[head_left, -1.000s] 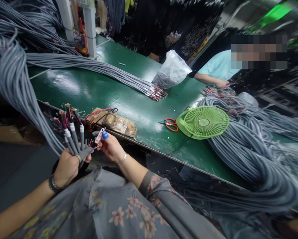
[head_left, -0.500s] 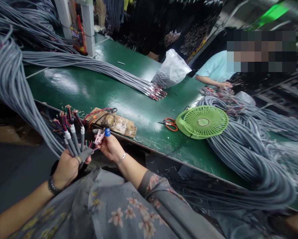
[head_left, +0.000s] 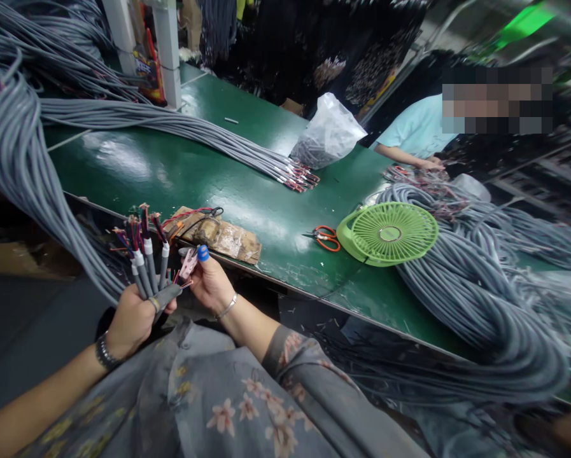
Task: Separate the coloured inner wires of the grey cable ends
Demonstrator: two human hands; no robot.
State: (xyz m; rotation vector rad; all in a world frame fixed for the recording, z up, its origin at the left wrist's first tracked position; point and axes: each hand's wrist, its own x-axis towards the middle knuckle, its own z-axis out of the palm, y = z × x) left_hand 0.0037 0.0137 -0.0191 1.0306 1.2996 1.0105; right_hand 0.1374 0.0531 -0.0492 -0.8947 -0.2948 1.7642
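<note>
Closed around several grey cables (head_left: 148, 270), my left hand (head_left: 131, 321) keeps their ends upright. White bands and fanned-out coloured wires top these cables. A grey covering is on the left thumb. One cable end with thin coloured wires (head_left: 174, 277) sticks out to the right from under that thumb. My right hand (head_left: 213, 285), blue tape on its thumb, pinches a small pink clip-like tool (head_left: 188, 263) just beside those wires. Whether the tool touches them I cannot tell. Behind it, a worn cardboard-covered block (head_left: 237, 240) with red and black leads lies at the table edge.
On the green table (head_left: 275, 229) are orange-handled scissors (head_left: 327, 238), a green fan (head_left: 389, 233) and a white plastic bag (head_left: 330, 130). A long cable bundle (head_left: 194, 130) lies across the back. More cables (head_left: 486, 305) hang over the right edge. A co-worker (head_left: 412, 130) handles wires opposite.
The cable ends in my left hand have shifted slightly right and down, and the hand has turned a little. My right hand still holds the pink tool, moved slightly left.
</note>
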